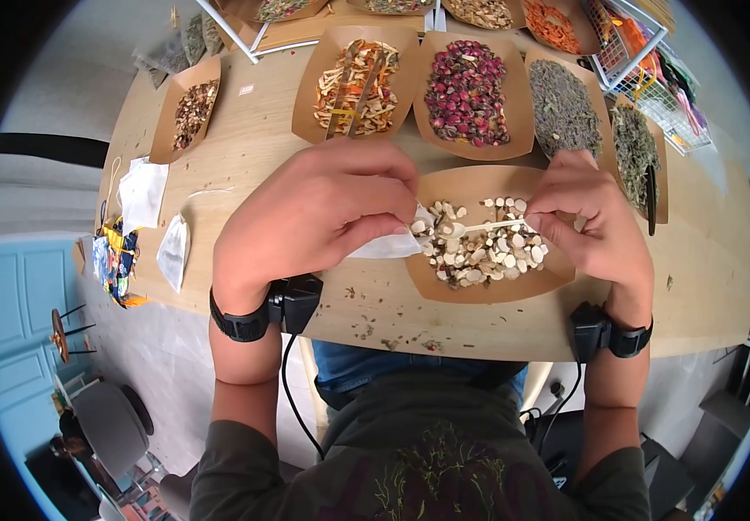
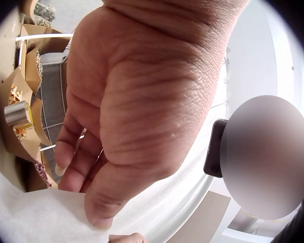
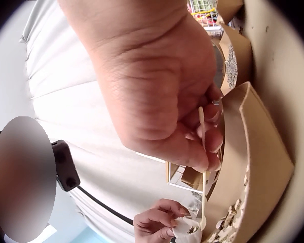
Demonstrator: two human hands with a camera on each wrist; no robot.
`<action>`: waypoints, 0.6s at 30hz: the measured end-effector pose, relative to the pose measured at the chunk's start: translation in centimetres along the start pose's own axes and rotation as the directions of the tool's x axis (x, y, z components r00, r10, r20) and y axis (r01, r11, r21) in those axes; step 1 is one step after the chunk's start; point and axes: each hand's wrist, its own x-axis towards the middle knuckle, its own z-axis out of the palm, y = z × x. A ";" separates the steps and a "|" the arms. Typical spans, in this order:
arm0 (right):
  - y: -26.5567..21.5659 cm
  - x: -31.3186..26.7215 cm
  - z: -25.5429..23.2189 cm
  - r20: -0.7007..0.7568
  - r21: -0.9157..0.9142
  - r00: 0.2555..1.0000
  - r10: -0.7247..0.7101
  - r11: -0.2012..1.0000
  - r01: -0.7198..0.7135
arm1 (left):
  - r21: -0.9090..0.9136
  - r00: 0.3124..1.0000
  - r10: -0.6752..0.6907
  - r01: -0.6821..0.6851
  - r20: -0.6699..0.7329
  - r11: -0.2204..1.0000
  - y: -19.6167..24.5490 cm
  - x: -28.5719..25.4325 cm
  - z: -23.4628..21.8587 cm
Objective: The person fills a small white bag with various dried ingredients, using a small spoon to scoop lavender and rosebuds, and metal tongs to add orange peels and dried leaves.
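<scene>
My left hand pinches a small white drawstring-type pouch between thumb and fingers, at the left edge of a brown paper tray. Pale sliced dried pieces lie in that tray. A slim, light-coloured spoon is pinched in my right hand. Its bowl points left and sits close by the pouch's mouth. From the right wrist view, some small pieces show at the mouth of the pouch, with the spoon tip beside it.
Beyond the hands stand trays of orange-and-cream shreds with metal tongs, rosebuds and grey-green herbs. Dark tongs lie at the right tray. More white pouches rest at left. Crumbs dot the table's front edge.
</scene>
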 end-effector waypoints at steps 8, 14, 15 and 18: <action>-2.0 0.6 0.6 -0.113 -0.088 0.985 -0.133 0.988 0.124 | -0.006 1.000 0.023 -0.023 0.013 1.000 -0.2 0.0 0.0; -0.8 0.3 -0.3 -0.174 -0.276 0.973 -0.150 0.956 0.098 | -0.022 1.000 0.004 -0.004 0.007 1.000 -0.1 0.0 0.0; -0.3 0.1 0.0 -0.158 -0.337 0.979 -0.128 0.939 0.068 | -0.015 1.000 0.001 -0.001 -0.001 1.000 0.0 0.0 -0.1; 0.3 0.1 0.7 -0.129 -0.283 0.983 -0.130 0.955 0.089 | -0.109 0.999 -0.027 0.024 -0.019 0.994 0.5 -0.4 -1.3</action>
